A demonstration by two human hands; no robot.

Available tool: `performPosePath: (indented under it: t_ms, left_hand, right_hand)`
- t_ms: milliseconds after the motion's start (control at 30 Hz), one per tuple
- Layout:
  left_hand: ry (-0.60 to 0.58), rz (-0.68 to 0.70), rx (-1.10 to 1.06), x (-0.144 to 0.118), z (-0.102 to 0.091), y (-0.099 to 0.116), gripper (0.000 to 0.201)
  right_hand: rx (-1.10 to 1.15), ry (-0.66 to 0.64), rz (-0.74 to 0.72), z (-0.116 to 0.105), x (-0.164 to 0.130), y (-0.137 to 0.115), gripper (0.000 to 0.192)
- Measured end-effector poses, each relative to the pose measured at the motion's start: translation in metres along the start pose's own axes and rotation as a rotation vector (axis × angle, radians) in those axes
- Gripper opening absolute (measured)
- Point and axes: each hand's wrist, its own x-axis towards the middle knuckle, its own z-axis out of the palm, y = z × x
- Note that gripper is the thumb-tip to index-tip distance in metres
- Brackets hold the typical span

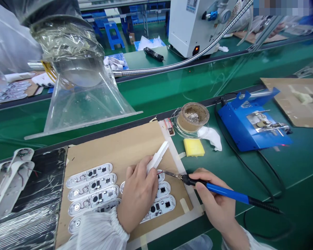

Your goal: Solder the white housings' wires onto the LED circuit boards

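Note:
My left hand (138, 192) pinches white plastic tweezers (158, 157) over a row of white oval circuit boards (92, 189) lying on a cardboard sheet (120, 146). My right hand (215, 199) grips a blue-handled soldering iron (225, 192). Its tip (168, 172) touches a thin red wire at the tweezers' end, above a board (163, 190) partly hidden by my left hand.
A blue soldering station (250, 123) sits at right, its black cable looping toward me. A yellow sponge (193, 147), white tissue (211, 136) and solder tin (193, 116) lie behind. A clear fume hood (78, 93) stands at left, white plastic housings (7, 180) at far left.

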Motion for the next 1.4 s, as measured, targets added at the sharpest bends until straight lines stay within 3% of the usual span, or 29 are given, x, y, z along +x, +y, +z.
performPosePath:
  t_ms: [500,700,867,967,1233,1400]
  left_hand:
    - [-0.017,0.015,-0.014,0.0003,-0.0014,-0.0004,0.01]
    - [-0.043,-0.039,-0.119,-0.0009,-0.0009,-0.0027,0.009]
    - [0.006,-0.121,-0.275,-0.0013,-0.0056,-0.0051,0.023]
    - [0.033,-0.141,-0.32,0.0003,-0.0068,-0.0061,0.018]
    - [0.154,-0.102,-0.363,0.0025,-0.0059,-0.0073,0.011]
    - [0.157,-0.057,-0.306,0.002,-0.0086,-0.0052,0.01]
  right_hand:
    - [0.023,-0.022,-0.005,-0.0004,-0.0018,0.0,0.013]
    - [0.033,0.032,-0.016,-0.0073,-0.0032,0.0039,0.015]
    - [0.076,0.098,-0.017,-0.0093,-0.0018,0.0028,0.015]
    - [0.093,0.135,-0.016,-0.0081,-0.0015,0.0012,0.014]
    - [0.117,0.17,-0.02,-0.0081,-0.0061,0.0002,0.014]
    - [0.125,0.178,-0.016,-0.0089,-0.0078,-0.0017,0.013]
